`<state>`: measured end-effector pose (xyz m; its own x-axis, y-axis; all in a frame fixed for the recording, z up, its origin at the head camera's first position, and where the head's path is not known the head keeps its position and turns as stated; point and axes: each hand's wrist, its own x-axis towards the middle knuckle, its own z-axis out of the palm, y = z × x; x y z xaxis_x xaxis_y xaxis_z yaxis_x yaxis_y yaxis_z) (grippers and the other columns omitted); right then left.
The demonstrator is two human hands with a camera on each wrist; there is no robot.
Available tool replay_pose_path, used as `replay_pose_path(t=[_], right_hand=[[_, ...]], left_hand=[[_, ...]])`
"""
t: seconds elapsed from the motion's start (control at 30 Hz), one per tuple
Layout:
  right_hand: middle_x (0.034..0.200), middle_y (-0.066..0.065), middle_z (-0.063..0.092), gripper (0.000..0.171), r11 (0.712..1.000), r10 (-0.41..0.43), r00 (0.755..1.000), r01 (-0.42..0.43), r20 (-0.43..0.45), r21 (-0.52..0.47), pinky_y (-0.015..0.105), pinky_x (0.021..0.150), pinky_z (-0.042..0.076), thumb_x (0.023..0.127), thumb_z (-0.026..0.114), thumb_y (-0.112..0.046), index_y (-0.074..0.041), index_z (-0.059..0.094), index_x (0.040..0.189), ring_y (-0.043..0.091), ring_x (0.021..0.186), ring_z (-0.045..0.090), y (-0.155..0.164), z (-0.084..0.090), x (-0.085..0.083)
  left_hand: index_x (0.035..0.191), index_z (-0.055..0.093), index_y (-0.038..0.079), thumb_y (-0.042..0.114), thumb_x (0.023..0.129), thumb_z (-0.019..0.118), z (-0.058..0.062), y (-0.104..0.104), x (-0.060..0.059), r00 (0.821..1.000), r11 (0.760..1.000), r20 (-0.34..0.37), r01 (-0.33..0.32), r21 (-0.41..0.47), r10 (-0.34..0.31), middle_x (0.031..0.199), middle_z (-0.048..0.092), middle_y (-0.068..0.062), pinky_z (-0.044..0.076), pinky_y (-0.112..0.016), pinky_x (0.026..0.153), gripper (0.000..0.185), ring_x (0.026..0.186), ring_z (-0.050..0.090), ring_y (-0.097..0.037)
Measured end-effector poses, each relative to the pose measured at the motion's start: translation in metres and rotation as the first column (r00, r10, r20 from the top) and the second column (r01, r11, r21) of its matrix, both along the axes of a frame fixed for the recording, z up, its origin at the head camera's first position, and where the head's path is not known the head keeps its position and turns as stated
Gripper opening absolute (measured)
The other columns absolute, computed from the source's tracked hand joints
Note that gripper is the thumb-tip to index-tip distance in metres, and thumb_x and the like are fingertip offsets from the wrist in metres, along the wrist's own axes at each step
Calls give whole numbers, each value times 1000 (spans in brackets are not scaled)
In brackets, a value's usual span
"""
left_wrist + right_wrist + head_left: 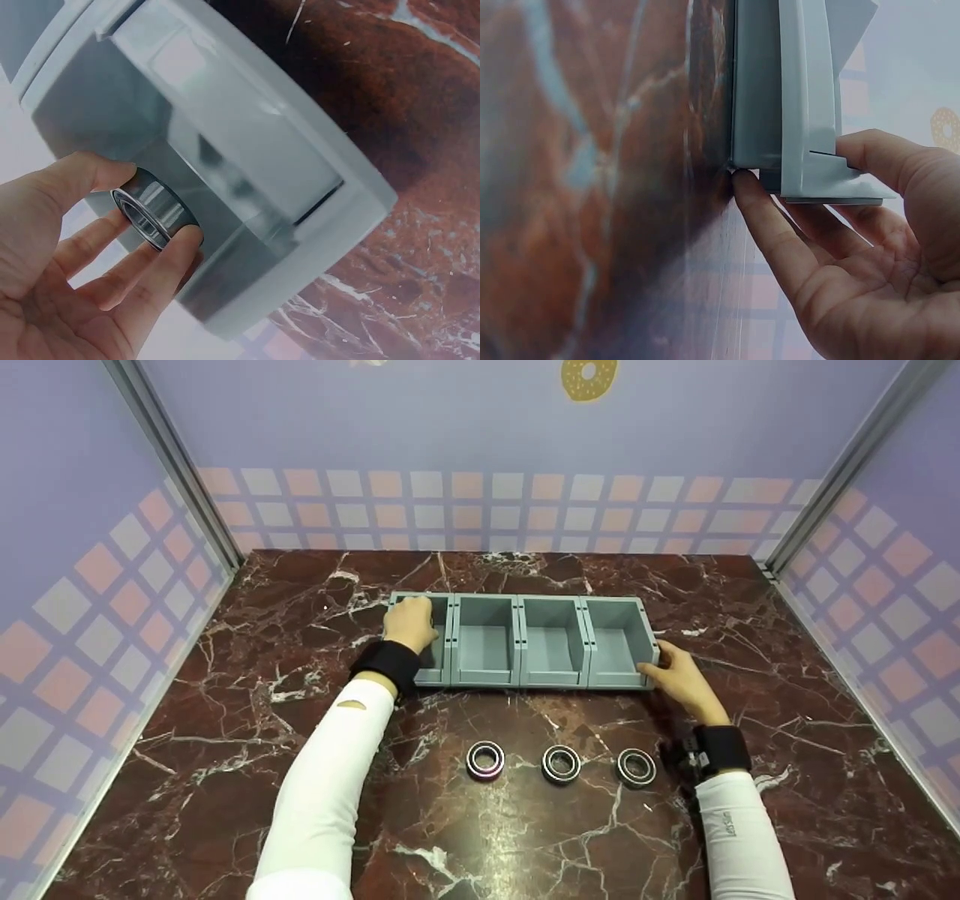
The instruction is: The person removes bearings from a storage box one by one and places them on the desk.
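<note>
A bearing (156, 208), a metal ring with a dark outer band, is pinched between the thumb and fingers of my left hand (409, 624). That hand is at the leftmost compartment of a row of joined grey-green bins (486, 660); the left wrist view shows the bearing at the bin's opening. At the row's right end, my right hand (681, 679) grips the outer side wall, its thumb over the front edge and its fingers along the outside. Nearer me on the table lie three more bearings: left (485, 775), middle (561, 780) and right (636, 783).
The table (420, 855) has a dark red marbled top. Behind it stands a purple wall (480, 427) with pink and white checks, and side panels (67, 585) rise at left and right. Black bands (724, 748) circle both wrists.
</note>
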<state>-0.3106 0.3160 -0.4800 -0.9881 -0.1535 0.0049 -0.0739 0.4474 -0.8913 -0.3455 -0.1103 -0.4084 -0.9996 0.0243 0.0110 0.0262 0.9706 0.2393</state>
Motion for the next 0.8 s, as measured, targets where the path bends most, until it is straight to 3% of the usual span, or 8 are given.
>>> replay_pose_path(t=[0.4,0.8], right_hand=[[133,39,56,53,1000,-2,1000,1,-20,-9,10,74,51,99,58,0,16,41,147,-7,89,57,0,1,2],[137,40,55,54,1000,2,1000,-2,-6,10,10,76,49,100,57,-2,15,40,148,-8,89,57,-1,4,4]], left_hand=[[103,72,0,21,90,78,14,-1,1,1000,1000,25,-2,30,1,118,74,-21,60,-53,93,25,109,72,-39],[100,73,-1,19,87,80,26,-5,7,999,999,-20,28,44,-27,117,75,-23,60,-55,94,24,112,71,-43]])
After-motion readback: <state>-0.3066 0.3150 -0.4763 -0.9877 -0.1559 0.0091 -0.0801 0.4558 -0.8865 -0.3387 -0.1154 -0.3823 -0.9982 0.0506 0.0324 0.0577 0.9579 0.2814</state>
